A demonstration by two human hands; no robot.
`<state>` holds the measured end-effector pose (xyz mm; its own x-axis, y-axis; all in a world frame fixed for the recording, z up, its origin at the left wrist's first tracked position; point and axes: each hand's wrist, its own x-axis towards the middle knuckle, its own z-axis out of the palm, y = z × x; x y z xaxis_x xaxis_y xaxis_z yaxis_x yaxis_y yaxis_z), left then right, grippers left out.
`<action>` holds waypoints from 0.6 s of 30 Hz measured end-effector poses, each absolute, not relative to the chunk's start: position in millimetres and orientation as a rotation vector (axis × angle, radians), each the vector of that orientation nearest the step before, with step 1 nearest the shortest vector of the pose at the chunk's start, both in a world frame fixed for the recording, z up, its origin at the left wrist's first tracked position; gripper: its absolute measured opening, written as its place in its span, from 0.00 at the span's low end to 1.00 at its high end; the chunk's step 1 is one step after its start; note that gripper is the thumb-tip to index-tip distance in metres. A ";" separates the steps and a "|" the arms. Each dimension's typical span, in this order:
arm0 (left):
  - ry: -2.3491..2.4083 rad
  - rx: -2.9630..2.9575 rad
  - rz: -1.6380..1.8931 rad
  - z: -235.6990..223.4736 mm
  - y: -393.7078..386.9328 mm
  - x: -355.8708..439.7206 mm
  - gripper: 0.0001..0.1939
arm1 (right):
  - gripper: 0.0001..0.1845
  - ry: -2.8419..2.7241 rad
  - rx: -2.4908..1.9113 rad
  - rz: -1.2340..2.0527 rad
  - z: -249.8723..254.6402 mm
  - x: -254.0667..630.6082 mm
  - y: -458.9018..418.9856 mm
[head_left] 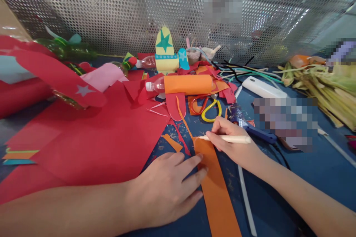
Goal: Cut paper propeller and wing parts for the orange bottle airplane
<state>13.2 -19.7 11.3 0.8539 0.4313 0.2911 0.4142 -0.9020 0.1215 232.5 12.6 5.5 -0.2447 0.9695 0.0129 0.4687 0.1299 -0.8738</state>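
The right hand (239, 151) pinches a pen (236, 139) on an orange strip (218, 192) lying on the bench (319, 177); the left hand (167, 189), fingers loosely spread, touches the strip. Over toward the far edge lies a capped, orange-wrapped bottle (187, 84).

One camera, worn on the person's head, gives a single wide view that faces forward and tips down over the blue worktable (317, 170). It looks from above and behind the hands: the left forearm (69, 211) enters at lower left, the right forearm (306, 200) at lower right. The left hand (164, 189) and right hand (236, 152) lie close to the lens — low and central — while the orange strip (219, 189) runs away from it, up from the bottom edge. Farther off, a perforated metal panel (111, 11) fills the top — the camera looks straight across towards it.
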 end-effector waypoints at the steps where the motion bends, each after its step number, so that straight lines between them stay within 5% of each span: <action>1: 0.678 2.974 0.492 11.4 -19.7 13.1 0.17 | 0.14 -1.806 -1.393 1.035 6.1 232.3 12.7; 18: 0.655 2.973 0.555 9.6 -18.4 13.5 0.16 | 0.13 -1.890 -1.489 0.862 19.4 237.7 15.0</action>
<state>13.5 -18.4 9.6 0.8460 0.4151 0.3347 0.3982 -0.9093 0.1212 237.7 15.0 19.4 -0.2107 0.9764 0.0485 0.6033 0.1689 -0.7794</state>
